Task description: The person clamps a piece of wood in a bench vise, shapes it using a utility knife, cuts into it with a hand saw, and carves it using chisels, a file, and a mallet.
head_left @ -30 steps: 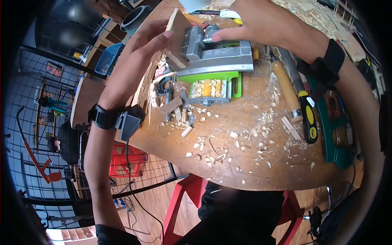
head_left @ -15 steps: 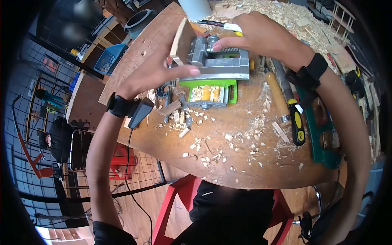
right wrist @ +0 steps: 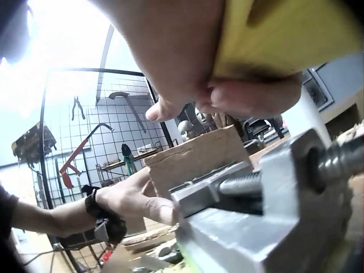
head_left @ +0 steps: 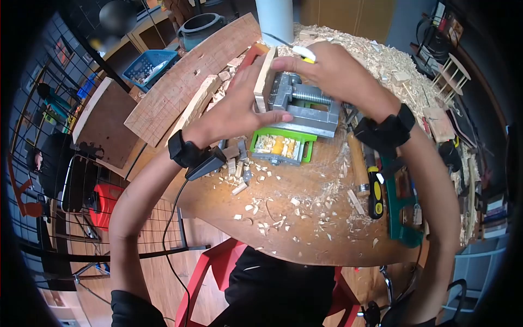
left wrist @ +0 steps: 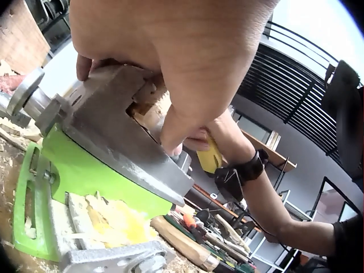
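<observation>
A flat wooden board [head_left: 266,76] stands upright, clamped in the metal vise [head_left: 310,111] on its green base. My left hand [head_left: 231,117] grips the vise at the board's end, its fingers behind the board and its thumb along the vise's near side. In the right wrist view that thumb lies right below the board [right wrist: 196,153]. My right hand [head_left: 338,68] is above the vise screw and holds a tool with a white-and-yellow handle [head_left: 309,59] and a thin dark blade. Its thumb is at the board's top edge. Most of the handle is hidden by the palm.
Wood shavings lie across the table [head_left: 305,240]. A wooden-handled tool [head_left: 358,163], a black-and-yellow handle [head_left: 376,196] and a green tool [head_left: 400,218] lie to the right. A large plank [head_left: 190,76] and a blue basket [head_left: 150,68] are at the left, a white cylinder [head_left: 275,22] behind.
My left hand has slid from the board's upper edge down to the vise's side. My right thumb has moved left from the vise screw to the board's top. The head view has shifted.
</observation>
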`<state>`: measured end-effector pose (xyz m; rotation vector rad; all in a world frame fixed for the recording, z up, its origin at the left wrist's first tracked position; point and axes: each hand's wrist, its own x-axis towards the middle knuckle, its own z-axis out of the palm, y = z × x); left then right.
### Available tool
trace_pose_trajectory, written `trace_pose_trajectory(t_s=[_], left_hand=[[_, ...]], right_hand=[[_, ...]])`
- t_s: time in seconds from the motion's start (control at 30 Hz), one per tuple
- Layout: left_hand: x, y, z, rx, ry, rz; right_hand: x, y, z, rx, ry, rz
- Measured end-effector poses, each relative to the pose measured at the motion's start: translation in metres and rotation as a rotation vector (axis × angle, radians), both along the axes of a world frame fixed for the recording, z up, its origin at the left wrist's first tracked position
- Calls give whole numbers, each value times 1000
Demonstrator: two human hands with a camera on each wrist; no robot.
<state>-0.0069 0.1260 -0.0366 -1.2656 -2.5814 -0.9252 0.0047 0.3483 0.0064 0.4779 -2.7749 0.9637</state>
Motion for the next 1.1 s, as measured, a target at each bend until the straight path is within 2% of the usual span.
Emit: trace_pose_trajectory(t_s=[0.03,0.07,0.13,0.2,0.27,0.3,0.33,0.4,0.5,0.57,0.63,0.67,0.73,0.77,0.8,0.87,0.93,0.97,1.0,1.1], left_hand=[[0,-1,1,-50,-8,24],[2,-2,1,-101,-18,48],[9,-6,2,-97,-14,50],[11,-9,-1,-93,-14,53],[12,-10,-9,-14,-32,87],[12,-10,-10,-1,-33,91],[14,-9,-10,11,-28,86],[16,-7,-11,35,-23,86],[21,-7,-14,105,93,94],[31,-10,-12,81,142,119],[31,-20,-9,127,58,100],[30,-25,-9,155,-26,64],[31,-32,-9,259,-103,21],[34,-35,-6,271,-26,26],[37,-38,-3,283,49,34],[40,-42,1,265,79,72],[36,-41,3,128,324,102],[34,-40,1,159,389,101],[33,-40,2,177,386,111],[27,-40,5,141,367,123]], right_hand=[[3,-5,1,-35,-87,-27],[4,-8,-1,-27,-87,-28],[3,-11,-3,-271,2,-7],[0,-7,6,-299,-29,-26],[-4,-4,17,-508,139,-46],[-3,-6,18,-629,94,-79],[1,-9,21,-615,93,-73],[13,-16,22,-846,-188,-56],[48,-24,14,-686,-341,-31],[51,-25,10,-584,-421,-15],[43,-17,0,4,183,230],[41,-12,2,20,179,239],[38,-8,16,228,238,245],[38,-8,29,429,221,195],[36,-11,38,446,217,204],[28,-18,51,670,271,262],[20,-27,60,759,270,268],[16,-31,63,819,326,305],[11,-34,66,878,384,345],[2,-39,70,975,346,379]])
